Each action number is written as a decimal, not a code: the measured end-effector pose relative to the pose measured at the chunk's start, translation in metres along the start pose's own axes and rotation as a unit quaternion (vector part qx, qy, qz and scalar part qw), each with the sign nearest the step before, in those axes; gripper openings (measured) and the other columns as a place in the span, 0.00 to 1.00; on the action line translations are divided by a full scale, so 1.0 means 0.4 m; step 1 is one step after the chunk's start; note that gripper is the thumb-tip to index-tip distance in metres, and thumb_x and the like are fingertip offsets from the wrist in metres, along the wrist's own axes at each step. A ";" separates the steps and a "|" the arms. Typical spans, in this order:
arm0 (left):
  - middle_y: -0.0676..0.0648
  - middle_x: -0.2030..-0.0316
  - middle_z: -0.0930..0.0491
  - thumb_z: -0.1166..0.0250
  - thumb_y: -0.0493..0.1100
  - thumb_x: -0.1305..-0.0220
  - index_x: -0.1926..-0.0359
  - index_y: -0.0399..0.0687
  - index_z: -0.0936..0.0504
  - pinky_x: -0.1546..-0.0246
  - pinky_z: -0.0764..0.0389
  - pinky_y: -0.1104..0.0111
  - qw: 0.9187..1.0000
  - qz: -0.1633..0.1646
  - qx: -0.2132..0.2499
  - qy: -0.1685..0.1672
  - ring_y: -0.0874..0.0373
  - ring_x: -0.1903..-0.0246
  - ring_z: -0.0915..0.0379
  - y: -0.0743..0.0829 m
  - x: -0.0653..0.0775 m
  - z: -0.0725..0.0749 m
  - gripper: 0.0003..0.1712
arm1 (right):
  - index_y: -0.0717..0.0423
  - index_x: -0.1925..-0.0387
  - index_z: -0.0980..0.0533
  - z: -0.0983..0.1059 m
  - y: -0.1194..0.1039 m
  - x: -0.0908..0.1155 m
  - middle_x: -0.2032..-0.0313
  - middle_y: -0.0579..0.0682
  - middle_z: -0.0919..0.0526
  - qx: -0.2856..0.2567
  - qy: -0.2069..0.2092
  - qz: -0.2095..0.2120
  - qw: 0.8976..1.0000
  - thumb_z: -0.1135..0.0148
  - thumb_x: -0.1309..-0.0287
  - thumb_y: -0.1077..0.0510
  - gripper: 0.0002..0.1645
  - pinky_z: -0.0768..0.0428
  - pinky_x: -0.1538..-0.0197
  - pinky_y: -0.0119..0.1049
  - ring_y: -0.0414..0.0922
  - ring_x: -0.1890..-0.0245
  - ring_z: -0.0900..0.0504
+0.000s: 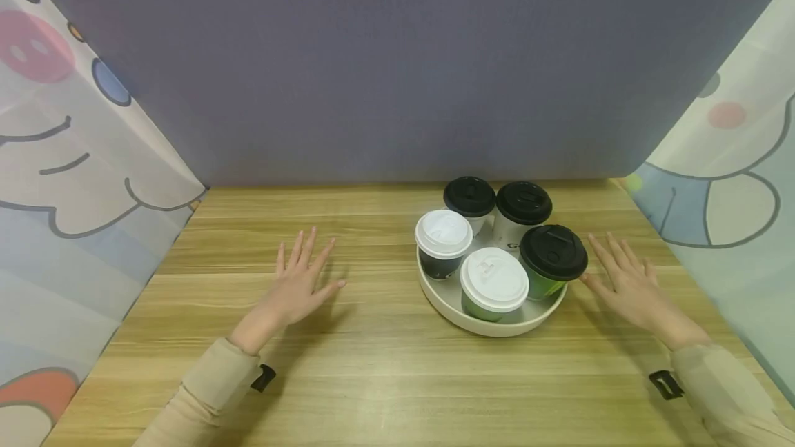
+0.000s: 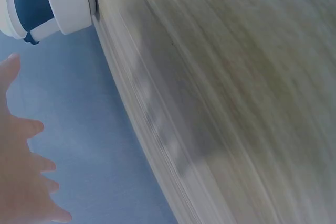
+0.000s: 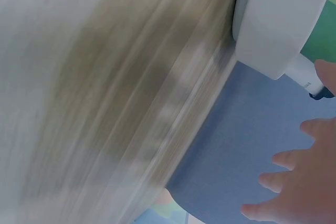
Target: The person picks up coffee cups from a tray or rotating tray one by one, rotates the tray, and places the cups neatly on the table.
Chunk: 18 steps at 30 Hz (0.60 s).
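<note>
Your left hand (image 1: 292,290) and right hand (image 1: 633,292) hang over the tabletop (image 1: 373,378) with fingers spread, neither gripping anything; the left is well apart from the round tray (image 1: 491,329), while the right is just beside the black-lidded green cup (image 1: 553,255), contact unclear. Between your 2 hands, nearer the right, that tray carries 5 upright cups, that one among them, probably grouped so its raised rim keeps them together, and their lids, 2 white (image 1: 495,278) and 3 black (image 1: 524,202), face up, presumably to guard against spills.
</note>
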State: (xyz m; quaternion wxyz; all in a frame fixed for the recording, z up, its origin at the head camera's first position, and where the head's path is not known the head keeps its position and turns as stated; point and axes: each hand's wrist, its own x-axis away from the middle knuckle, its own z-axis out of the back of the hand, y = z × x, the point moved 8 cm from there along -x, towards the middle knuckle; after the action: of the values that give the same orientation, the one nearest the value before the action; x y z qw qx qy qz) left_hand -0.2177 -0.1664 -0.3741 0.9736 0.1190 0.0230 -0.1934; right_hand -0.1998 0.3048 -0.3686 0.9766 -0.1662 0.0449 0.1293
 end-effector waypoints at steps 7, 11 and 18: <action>0.40 0.34 0.72 0.56 0.65 0.40 0.32 0.53 0.57 0.42 0.82 0.51 1.000 -0.006 0.017 0.013 0.45 0.35 0.81 0.010 0.001 0.006 0.42 | 0.52 0.32 0.64 0.006 -0.009 0.007 0.36 0.69 0.64 -0.039 0.013 0.006 0.999 0.53 0.39 0.49 0.42 0.67 0.45 0.68 0.67 0.38 0.66; 0.38 0.34 0.69 0.55 0.64 0.40 0.32 0.48 0.53 0.41 0.79 0.51 0.999 -0.010 0.027 0.022 0.44 0.35 0.79 0.018 0.001 0.012 0.41 | 0.56 0.33 0.62 0.008 -0.017 0.015 0.37 0.72 0.61 -0.084 0.015 0.006 0.996 0.50 0.41 0.51 0.44 0.59 0.47 0.70 0.72 0.40 0.59; 0.35 0.34 0.63 0.49 0.57 0.39 0.34 0.41 0.48 0.40 0.74 0.49 0.998 -0.029 0.038 0.045 0.41 0.35 0.72 0.037 0.001 0.023 0.39 | 0.58 0.33 0.66 -0.004 -0.033 0.031 0.39 0.76 0.58 -0.169 -0.025 -0.019 0.985 0.50 0.40 0.53 0.46 0.47 0.52 0.70 0.76 0.45 0.51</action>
State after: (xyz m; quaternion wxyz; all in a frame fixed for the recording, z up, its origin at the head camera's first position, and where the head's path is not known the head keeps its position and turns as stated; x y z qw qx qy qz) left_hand -0.2116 -0.1555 -0.3617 0.9602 0.1637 0.0635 -0.2171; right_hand -0.1845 0.2952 -0.3674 0.9374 -0.3266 -0.0057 0.1205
